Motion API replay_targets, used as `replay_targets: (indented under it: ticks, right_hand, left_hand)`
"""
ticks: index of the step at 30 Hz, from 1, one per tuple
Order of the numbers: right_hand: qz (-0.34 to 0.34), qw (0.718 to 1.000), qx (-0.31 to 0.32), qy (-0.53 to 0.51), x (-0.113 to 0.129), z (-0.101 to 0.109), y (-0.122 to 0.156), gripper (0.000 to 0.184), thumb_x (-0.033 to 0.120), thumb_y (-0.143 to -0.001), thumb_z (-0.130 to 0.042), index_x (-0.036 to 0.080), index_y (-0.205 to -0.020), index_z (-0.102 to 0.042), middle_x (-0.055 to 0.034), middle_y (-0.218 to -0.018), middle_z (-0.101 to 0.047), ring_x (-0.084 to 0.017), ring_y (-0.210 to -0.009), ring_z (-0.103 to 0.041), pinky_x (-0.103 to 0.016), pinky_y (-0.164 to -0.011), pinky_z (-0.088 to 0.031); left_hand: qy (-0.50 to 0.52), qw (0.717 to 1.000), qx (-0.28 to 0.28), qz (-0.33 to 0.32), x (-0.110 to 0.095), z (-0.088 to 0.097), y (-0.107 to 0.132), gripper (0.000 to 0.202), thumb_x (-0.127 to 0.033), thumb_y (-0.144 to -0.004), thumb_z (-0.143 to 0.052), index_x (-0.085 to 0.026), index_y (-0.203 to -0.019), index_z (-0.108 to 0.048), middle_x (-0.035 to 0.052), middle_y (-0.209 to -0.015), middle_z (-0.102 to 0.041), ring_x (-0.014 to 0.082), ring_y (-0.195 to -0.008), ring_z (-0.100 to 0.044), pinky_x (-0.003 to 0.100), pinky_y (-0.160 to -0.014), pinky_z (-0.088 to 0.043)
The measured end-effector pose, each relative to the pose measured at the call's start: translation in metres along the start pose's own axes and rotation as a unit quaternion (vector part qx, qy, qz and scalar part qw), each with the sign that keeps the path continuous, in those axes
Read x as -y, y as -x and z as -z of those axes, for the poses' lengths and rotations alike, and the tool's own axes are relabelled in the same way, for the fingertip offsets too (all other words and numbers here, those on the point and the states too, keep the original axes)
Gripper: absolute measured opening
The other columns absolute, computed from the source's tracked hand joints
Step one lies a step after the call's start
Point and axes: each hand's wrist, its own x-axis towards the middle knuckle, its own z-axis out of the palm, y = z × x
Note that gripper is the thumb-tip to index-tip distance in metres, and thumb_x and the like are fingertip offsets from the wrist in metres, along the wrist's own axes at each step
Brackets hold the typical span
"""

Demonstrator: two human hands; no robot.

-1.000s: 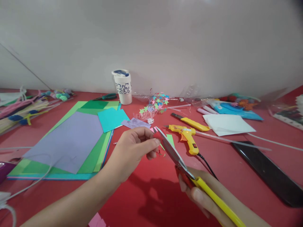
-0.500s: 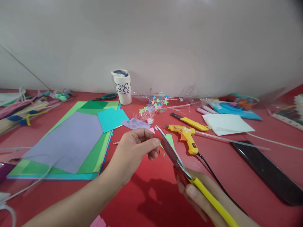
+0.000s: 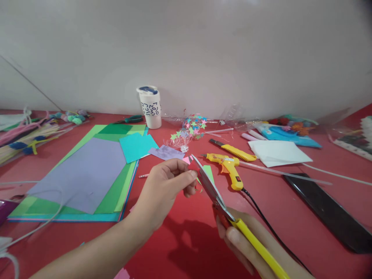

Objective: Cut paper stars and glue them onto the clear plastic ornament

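Note:
Between thumb and fingers, my left hand pinches a small piece of red paper above the middle of the table. My right hand is closed around the handles of a pair of scissors, one handle yellow and one red. The blades point up and away, slightly parted, and lie against the red piece beside my left fingertips. Behind the hands are a green paper scrap and a purple scrap. A yellow glue gun rests just right of the blades.
Coloured paper sheets are stacked at left, near a turquoise sheet. A white cup stands by the wall. Rightward lie a yellow utility knife, a white folded sheet and a black phone-like slab. Star garlands sit behind.
My left hand and forearm have shifted very slightly, uncovering more of the pencil-like stick beside the wrist. Both hands keep their holds, and the scissors stay at the red paper.

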Motion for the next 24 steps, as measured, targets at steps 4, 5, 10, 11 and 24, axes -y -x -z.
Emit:
replay_targets:
  ticks: [4,5,10,11,24]
  right_hand:
    - [-0.010,1.000,-0.010,-0.003,-0.0019,-0.0032,0.0001,0.045,0.063,-0.087,-0.042,0.021,-0.068,-0.045,0.0043,-0.059,-0.042,-0.010,-0.047,-0.035,-0.022,-0.040,-0.028]
    - [-0.013,1.000,-0.011,-0.001,-0.0022,-0.0035,0.0001,0.046,0.063,-0.086,-0.042,0.021,-0.067,-0.044,0.0045,-0.058,-0.041,-0.010,-0.046,-0.034,-0.022,-0.039,-0.027]
    - [-0.041,0.999,-0.002,-0.011,-0.0024,-0.0041,-0.0002,0.050,0.069,-0.085,-0.038,0.023,-0.066,-0.040,0.0082,-0.045,-0.034,-0.007,-0.035,-0.025,-0.023,-0.034,-0.016]
    - [-0.048,0.999,0.003,-0.015,-0.0022,-0.0041,-0.0004,0.051,0.070,-0.084,-0.038,0.023,-0.066,-0.041,0.0087,-0.044,-0.033,-0.007,-0.034,-0.024,-0.023,-0.034,-0.015]
    - [-0.053,0.994,-0.081,-0.048,0.0054,-0.0028,-0.0052,0.047,0.067,-0.081,-0.046,0.023,-0.066,-0.039,0.0095,-0.048,-0.031,-0.007,-0.037,-0.026,-0.021,-0.036,-0.023]
  left_hand:
    - [-0.004,1.000,-0.004,0.004,0.0006,-0.0005,0.0001,0.013,-0.015,-0.075,-0.062,-0.016,-0.063,-0.056,-0.0056,-0.050,-0.059,0.0046,-0.048,-0.052,0.016,-0.050,-0.041]
    - [-0.008,1.000,-0.006,0.005,0.0008,-0.0005,0.0003,0.014,-0.016,-0.075,-0.062,-0.016,-0.063,-0.056,-0.0055,-0.050,-0.059,0.0046,-0.048,-0.052,0.016,-0.050,-0.041]
    - [-0.019,1.000,-0.011,0.006,0.0009,-0.0008,0.0012,0.015,-0.017,-0.076,-0.062,-0.017,-0.062,-0.056,-0.0052,-0.051,-0.059,0.0048,-0.049,-0.053,0.016,-0.051,-0.041]
    - [-0.018,1.000,-0.012,0.007,0.0008,-0.0009,0.0013,0.015,-0.017,-0.076,-0.062,-0.017,-0.062,-0.056,-0.0052,-0.051,-0.059,0.0049,-0.049,-0.053,0.016,-0.051,-0.041]
    - [0.028,0.998,0.044,0.028,-0.0027,0.0008,-0.0019,0.010,-0.013,-0.072,-0.059,-0.018,-0.068,-0.051,-0.0016,-0.060,-0.065,0.0116,-0.056,-0.064,0.022,-0.056,-0.050]
